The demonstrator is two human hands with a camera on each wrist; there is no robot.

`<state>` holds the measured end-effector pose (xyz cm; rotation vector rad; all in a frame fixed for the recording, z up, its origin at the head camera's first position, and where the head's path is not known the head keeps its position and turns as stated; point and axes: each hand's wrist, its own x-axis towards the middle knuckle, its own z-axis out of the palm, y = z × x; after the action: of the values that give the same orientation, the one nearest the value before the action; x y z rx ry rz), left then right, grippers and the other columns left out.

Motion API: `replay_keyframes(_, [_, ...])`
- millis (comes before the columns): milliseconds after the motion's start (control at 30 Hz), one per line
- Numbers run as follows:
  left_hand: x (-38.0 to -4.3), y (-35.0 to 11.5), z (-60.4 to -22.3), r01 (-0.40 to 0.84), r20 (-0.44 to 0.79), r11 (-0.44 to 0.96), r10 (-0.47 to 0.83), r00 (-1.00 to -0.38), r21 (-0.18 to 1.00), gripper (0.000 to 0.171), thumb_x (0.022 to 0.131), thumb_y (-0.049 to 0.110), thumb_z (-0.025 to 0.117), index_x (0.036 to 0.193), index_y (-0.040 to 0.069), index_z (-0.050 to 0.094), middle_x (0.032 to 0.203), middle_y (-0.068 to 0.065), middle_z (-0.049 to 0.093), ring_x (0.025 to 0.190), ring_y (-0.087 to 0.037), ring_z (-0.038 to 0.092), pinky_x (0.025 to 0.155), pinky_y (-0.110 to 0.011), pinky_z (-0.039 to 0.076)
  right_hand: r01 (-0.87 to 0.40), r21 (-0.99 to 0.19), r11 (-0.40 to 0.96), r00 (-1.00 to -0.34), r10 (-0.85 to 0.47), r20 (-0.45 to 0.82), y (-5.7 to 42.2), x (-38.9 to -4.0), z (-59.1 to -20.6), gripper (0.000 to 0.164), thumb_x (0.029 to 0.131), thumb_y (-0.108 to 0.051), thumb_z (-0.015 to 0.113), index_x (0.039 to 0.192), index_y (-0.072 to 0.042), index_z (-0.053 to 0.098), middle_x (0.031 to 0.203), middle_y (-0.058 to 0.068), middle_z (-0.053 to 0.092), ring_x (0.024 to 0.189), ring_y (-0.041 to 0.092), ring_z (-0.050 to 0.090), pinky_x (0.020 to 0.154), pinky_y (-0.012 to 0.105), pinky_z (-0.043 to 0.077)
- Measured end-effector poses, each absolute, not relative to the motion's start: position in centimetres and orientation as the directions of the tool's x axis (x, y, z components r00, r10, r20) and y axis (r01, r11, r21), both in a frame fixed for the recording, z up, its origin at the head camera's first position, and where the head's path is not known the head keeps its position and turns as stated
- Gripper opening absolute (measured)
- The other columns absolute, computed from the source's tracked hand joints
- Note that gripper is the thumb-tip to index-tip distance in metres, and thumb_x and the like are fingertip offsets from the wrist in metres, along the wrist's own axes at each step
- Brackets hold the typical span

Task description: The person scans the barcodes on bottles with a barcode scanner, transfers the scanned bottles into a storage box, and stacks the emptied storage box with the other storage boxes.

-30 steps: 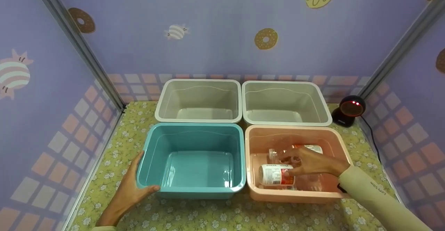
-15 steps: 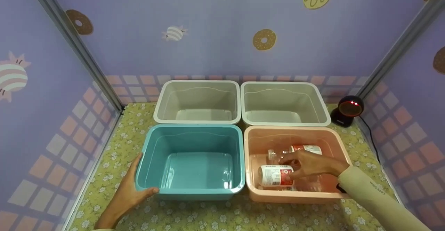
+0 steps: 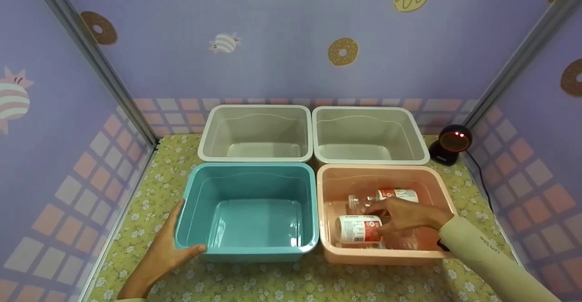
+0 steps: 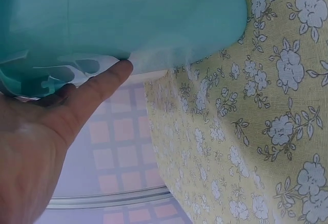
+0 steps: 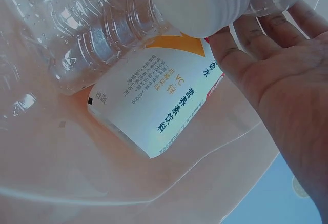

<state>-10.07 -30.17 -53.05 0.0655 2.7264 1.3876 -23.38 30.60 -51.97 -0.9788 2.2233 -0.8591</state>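
My left hand [image 3: 170, 243] rests on the near left corner of a teal basin [image 3: 248, 249]. Its thumb lies straight along the basin's front, and its other fingers lie along the left side. In the left wrist view one straight finger [image 4: 95, 93] touches the teal wall. Inside the peach basin [image 3: 386, 255], my right hand [image 3: 402, 215] grips the right end of a bottle [image 3: 358, 229] with a white and red label. Behind it lie a clear bottle [image 3: 358, 201] and another red and white labelled bottle [image 3: 404, 195]. The right wrist view shows a printed label [image 5: 159, 90] close by.
Two grey-white basins [image 3: 257, 107] stand in a row behind. A black scanner [image 3: 452, 143] with red lights stands at the right, its cable running down the table edge. A flowered cloth [image 3: 254, 281] covers the table. Purple patterned walls [image 3: 282, 65] enclose the back and sides.
The right hand has shifted slightly on the bottle, uncovering more of the bottles behind it. The left hand stays at the teal basin. The whole head view has drifted a little left.
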Motion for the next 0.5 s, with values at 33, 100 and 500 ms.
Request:
replay_keyframes(33, [-10.08,-30.18,-53.07,0.001,-0.056,0.593,0.078,-0.995,0.805,0.13,0.092,0.037,0.09,0.179,0.019,-0.004,0.179,-0.035,0.009,0.154,-0.068,0.027,0.112,-0.089,0.032,-0.43,-0.731,0.53,-0.58,-0.783,-0.227,30.6,-23.38,-51.97,0.045,0.098,-0.024,0.085,0.138,-0.008,0.074,0.124,0.002,0.075,0.108,0.017,0.074,0.092,0.031,0.061])
replay_keyframes(100, [-10.08,-30.19,-53.11,0.001,-0.059,0.597,0.08,-0.995,0.802,0.129,0.092,0.037,0.089,0.179,0.02,-0.005,0.179,-0.034,0.008,0.155,-0.068,0.025,0.111,-0.09,0.032,-0.436,-0.722,0.537,-0.584,-0.78,-0.227,30.58,-23.37,-51.95,0.044,0.097,-0.025,0.086,0.137,-0.008,0.074,0.122,0.001,0.075,0.106,0.015,0.073,0.092,0.03,0.06])
replay_keyframes(500, [-10.13,-30.25,-53.28,-0.003,-0.061,0.591,0.079,-0.995,0.807,0.125,0.095,0.039,0.085,0.179,0.02,-0.005,0.181,-0.031,0.007,0.157,-0.067,0.023,0.112,-0.09,0.031,-0.429,-0.723,0.541,-0.614,-0.762,-0.206,30.09,-23.17,-51.72,0.046,0.095,-0.027,0.089,0.135,-0.009,0.075,0.111,-0.002,0.077,0.1,0.015,0.073,0.09,0.037,0.062])
